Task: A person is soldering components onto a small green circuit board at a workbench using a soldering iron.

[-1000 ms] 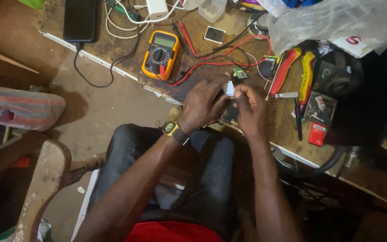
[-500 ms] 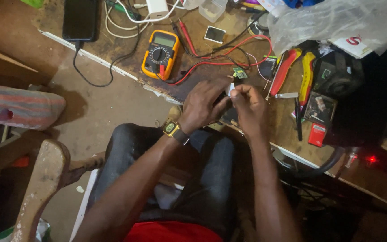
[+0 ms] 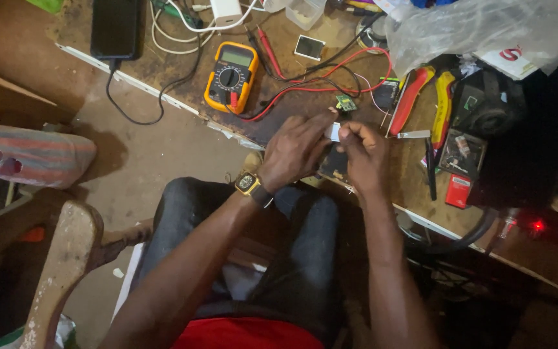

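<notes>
Both hands are meeting over the desk (image 3: 182, 77) edge, the left hand (image 3: 295, 150) and right hand (image 3: 364, 152) pinching a small white piece (image 3: 333, 132) between their fingertips, its long axis running nine to three, the multimeter (image 3: 230, 76) lying at ten o'clock.

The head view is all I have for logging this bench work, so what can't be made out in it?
- Small white piece: mostly covered by left hand and right hand; its kind is unclear.
- Phone: top cut off by the frame edge.
- Meter: dial setting too small.
</notes>
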